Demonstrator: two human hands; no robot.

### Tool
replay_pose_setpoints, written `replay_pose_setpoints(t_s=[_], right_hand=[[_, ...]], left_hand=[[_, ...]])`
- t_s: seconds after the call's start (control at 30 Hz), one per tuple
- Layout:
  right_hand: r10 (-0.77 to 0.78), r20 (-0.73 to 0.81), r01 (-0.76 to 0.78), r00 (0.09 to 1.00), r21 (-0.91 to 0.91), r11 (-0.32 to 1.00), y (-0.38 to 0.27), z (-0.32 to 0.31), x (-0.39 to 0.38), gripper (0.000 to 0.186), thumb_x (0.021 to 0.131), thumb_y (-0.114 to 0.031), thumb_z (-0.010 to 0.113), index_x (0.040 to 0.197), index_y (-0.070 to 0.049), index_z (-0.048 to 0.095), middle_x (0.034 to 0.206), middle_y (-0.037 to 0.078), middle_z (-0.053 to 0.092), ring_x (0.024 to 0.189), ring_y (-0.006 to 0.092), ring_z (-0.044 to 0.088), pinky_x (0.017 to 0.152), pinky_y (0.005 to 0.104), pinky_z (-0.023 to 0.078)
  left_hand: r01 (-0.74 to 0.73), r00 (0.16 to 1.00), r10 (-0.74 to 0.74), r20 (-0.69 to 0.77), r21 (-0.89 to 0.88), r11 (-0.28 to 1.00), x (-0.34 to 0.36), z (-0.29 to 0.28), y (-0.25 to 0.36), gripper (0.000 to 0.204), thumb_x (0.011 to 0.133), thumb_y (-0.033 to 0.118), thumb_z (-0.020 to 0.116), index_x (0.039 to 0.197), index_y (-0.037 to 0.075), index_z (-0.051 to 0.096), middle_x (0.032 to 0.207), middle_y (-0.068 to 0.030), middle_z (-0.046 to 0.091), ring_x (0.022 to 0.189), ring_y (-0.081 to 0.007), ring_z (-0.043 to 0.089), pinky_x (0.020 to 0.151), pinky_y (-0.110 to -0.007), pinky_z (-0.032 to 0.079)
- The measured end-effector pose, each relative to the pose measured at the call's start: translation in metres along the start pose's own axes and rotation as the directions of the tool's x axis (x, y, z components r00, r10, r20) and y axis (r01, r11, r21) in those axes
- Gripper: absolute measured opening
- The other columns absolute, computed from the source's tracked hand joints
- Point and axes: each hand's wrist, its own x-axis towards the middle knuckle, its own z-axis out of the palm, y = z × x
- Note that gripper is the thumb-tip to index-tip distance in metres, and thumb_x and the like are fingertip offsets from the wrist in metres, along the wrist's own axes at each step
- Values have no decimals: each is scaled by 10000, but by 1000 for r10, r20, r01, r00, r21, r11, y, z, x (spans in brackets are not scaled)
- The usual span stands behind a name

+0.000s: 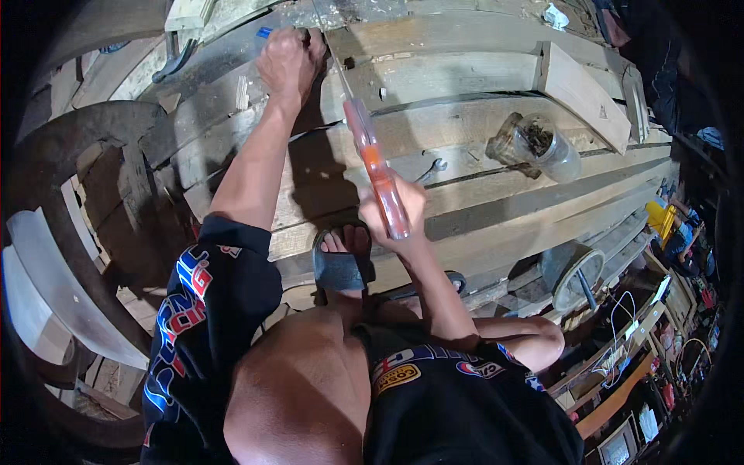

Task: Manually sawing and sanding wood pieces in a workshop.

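Note:
In my right hand (411, 205) is a hand saw (370, 151) with a see-through reddish-orange handle, the fingers wrapped round its near end. Its thin blade, seen nearly edge-on, runs away from me past my left hand to the top of the view. My left hand (288, 66) is closed and rests low over the wood at the far side, just left of the blade. A small blue piece (264, 32) shows beside its knuckles; what the fingers hold is hidden. Long wooden planks (465, 128) lie beneath both hands.
A clear plastic tub (554, 151) with dark bits tilts on the planks, near an open-end wrench (432, 170). A claw hammer (173, 60) lies far left. A short board (585, 101) sits far right. My sandalled foot (339, 267) and a bucket (570, 267) are nearer.

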Motion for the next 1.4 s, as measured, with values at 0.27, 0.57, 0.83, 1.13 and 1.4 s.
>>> replay_pose_setpoints(t_s=[0.27, 0.57, 0.83, 1.13, 1.4], right_hand=[[108, -44, -104, 993, 92, 990, -7, 1, -44, 129, 737, 6, 613, 864, 22, 593, 616, 88, 534, 516, 193, 570, 517, 291, 452], [193, -78, -181, 978, 143, 973, 8, 10, -31, 126, 735, 7, 595, 858, 36, 583, 657, 89, 569, 558, 181, 582, 552, 294, 461], [166, -18, -162, 986, 152, 975, 10, 1, 5, 194, 742, -34, 614, 928, 19, 595, 699, 82, 602, 610, 172, 607, 586, 277, 475], [401, -142, -352, 905, 278, 894, 3, -28, -50, 122, 772, -28, 616, 878, 33, 614, 692, 84, 570, 588, 144, 547, 561, 280, 446], [194, -192, -148, 962, 228, 962, -2, -5, -30, 66, 766, -4, 588, 803, 30, 546, 651, 83, 504, 544, 181, 512, 527, 302, 413]], left_hand=[[132, 986, -133, -101, -12, 991, -8, 6, -3, 183, 710, 163, 625, 566, 50, 632, 645, -131, 622, 631, -305, 612, 566, -422, 490], [190, 980, -190, -55, -9, 982, -8, 11, 0, 243, 749, 200, 617, 576, 28, 623, 665, -128, 631, 632, -324, 606, 549, -421, 479], [133, 991, -133, -22, 20, 991, -9, 19, -9, 260, 760, 244, 616, 613, 30, 625, 673, -162, 616, 660, -350, 611, 584, -465, 481], [218, 976, -216, -35, 49, 975, -5, 10, -5, 333, 780, 334, 572, 704, 29, 684, 716, -197, 645, 647, -395, 631, 634, -479, 497], [218, 976, -218, -14, 103, 970, -4, 15, -1, 342, 778, 335, 598, 673, 14, 652, 728, -198, 639, 635, -386, 622, 626, -472, 485]])
